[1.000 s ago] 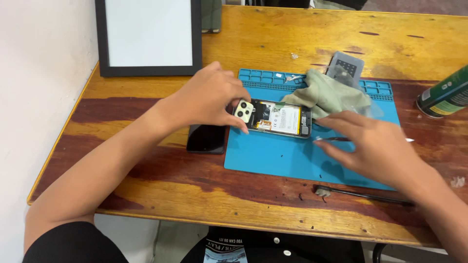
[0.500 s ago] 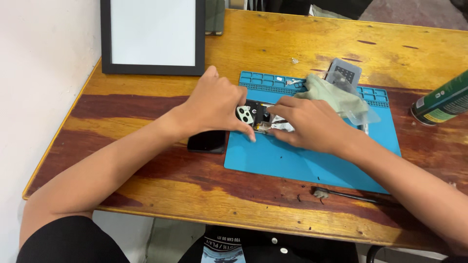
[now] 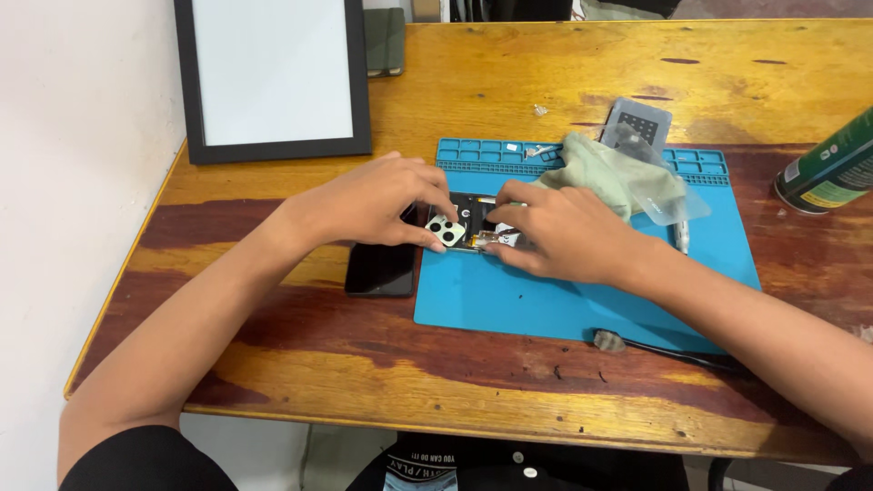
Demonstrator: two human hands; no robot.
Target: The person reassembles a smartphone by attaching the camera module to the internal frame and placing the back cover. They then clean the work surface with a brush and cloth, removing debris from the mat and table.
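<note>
Far left: white board [image 3: 273, 73] in a black frame, propped at the table's [image 3: 509, 73] far-left edge. Just right of it, a dark green pouch [image 3: 385, 41] at the far edge.

Left of centre: black slab [image 3: 380, 268], screen-like, flat on the wood, touching the left edge of the blue mat [image 3: 582, 291]. Left hand [image 3: 373, 202] lies partly over its far end.

Left hand: palm down, fingers curled narrow, thumb and fingertips pinching the left end of the phone [image 3: 459, 227] at its pale camera block. Holding it down on the mat.

Phone: opened, back off, insides showing; lies flat on the mat's far-left part, between the two hands. Most of it is hidden under the fingers.

Right hand [image 3: 564, 232]: palm down over the phone's right part, fingers bent close, tips pressing on the innards. Whether it pinches a small part or tool, cannot tell.

Behind the right hand: green cloth [image 3: 605, 173], crumpled on the mat near its tray row. Grey square plate [image 3: 639, 121] just beyond, on the mat's far edge. Clear film [image 3: 668, 195] beside the cloth.

Near right: black brush [image 3: 664, 350] across the mat's near edge.

Far right: green can [image 3: 832, 164], on its side, well apart from the mat.
</note>
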